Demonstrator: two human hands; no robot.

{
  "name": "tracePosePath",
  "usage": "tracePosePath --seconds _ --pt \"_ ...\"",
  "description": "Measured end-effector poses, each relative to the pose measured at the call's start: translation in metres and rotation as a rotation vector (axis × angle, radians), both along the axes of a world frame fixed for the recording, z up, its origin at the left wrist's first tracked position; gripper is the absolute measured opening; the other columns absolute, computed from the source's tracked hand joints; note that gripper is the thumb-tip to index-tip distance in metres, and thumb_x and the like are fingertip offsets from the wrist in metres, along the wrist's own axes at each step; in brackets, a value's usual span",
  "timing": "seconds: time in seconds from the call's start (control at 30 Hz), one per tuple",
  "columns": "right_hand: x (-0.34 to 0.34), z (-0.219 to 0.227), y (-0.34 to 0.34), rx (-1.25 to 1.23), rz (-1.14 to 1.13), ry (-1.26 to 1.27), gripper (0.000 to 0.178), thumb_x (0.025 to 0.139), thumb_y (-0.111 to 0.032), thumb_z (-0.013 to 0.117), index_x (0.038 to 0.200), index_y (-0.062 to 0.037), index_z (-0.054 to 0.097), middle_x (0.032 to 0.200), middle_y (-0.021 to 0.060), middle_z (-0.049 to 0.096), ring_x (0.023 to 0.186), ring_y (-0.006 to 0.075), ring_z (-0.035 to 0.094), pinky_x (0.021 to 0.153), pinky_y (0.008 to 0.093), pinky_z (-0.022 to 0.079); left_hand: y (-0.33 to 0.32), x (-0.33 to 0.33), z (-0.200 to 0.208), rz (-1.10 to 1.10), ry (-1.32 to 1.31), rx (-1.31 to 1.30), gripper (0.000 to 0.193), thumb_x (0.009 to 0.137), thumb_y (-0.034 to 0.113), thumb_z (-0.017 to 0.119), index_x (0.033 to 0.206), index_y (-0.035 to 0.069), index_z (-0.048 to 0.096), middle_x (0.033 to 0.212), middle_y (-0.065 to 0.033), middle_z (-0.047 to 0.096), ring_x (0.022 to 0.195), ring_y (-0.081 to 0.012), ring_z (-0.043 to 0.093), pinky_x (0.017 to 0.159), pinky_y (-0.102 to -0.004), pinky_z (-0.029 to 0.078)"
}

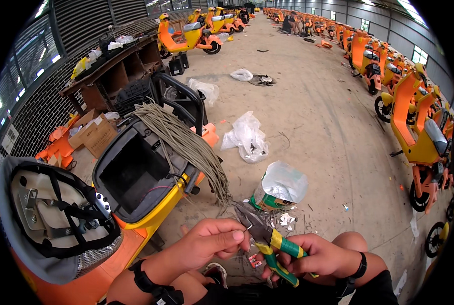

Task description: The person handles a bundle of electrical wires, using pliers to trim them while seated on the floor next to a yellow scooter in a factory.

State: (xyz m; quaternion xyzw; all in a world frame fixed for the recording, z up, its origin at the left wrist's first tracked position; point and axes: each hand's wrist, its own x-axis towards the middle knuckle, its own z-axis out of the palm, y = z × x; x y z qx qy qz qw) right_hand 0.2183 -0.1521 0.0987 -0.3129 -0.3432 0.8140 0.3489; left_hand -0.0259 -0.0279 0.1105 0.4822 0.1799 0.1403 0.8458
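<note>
My right hand (308, 254) is wrapped round the green-and-yellow handles of a pair of pliers (259, 230). The handles stand a little apart, and the metal jaws point up and to the left. Close beside the jaws, my left hand (214, 241) pinches thumb against fingers. A tiny pale tip shows between those fingers and the jaws, too small to name. Left of my hands stands an orange-and-yellow scooter (160, 211) with its seat (79, 259) tipped up and its dark storage bin (135, 165) uncovered. A bundle of olive-grey cables (186, 145) drapes over the bin's edge.
A green tub with a clear plastic liner (283, 185) sits on the floor ahead, white scraps beside it. Clear plastic bags (247, 137) lie farther off. A cardboard box (97, 134) and a brown workbench (115, 71) stand left. Rows of orange scooters (415, 127) line the right.
</note>
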Motion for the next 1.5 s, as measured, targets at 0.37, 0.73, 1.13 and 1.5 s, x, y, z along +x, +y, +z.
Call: tracePosePath --seconds 0.37,0.73,1.13,1.5 --pt "0.000 -0.005 -0.003 0.200 -0.090 -0.278 0.019 0.084 0.003 0.059 0.102 -0.0031 0.056 0.141 0.0119 0.041 0.104 0.0129 0.052 0.081 0.0266 0.048 -0.001 0.003 -0.004 0.036 0.049 0.014 0.028 0.102 0.024 0.047 0.100 -0.002 0.058 0.068 0.0054 0.037 0.060 -0.0047 0.030 0.054 -0.0212 0.028" --pt "-0.002 -0.022 0.006 0.237 -0.158 -0.384 0.063 0.081 0.004 0.055 0.141 -0.0003 0.038 0.120 0.0042 0.049 0.101 0.0118 0.050 0.084 0.0263 0.044 0.001 0.002 0.002 0.183 0.148 0.056 0.025 0.101 0.025 0.049 0.101 0.002 0.059 0.070 0.0061 0.041 0.061 -0.0038 0.035 0.054 -0.0200 0.030" --pt "-0.006 -0.142 0.069 -0.117 0.485 -1.331 0.041 0.079 -0.028 0.061 0.106 0.0027 0.063 0.081 0.0152 0.065 0.077 0.0223 0.065 0.066 0.0357 0.052 -0.006 -0.011 -0.005 0.469 0.296 0.354 0.023 0.100 0.021 0.048 0.102 0.001 0.060 0.069 0.0052 0.045 0.062 -0.0030 0.040 0.055 -0.0195 0.034" --pt "-0.026 -0.519 0.016 0.029 -0.044 -1.764 0.041 0.088 -0.019 0.052 0.116 0.0106 0.047 0.101 0.0284 0.065 0.096 0.0423 0.064 0.082 0.0466 0.053 0.004 -0.026 -0.001 0.432 0.158 0.369 0.025 0.101 0.021 0.046 0.108 0.000 0.058 0.071 0.0047 0.046 0.064 -0.0014 0.040 0.054 -0.0203 0.036"
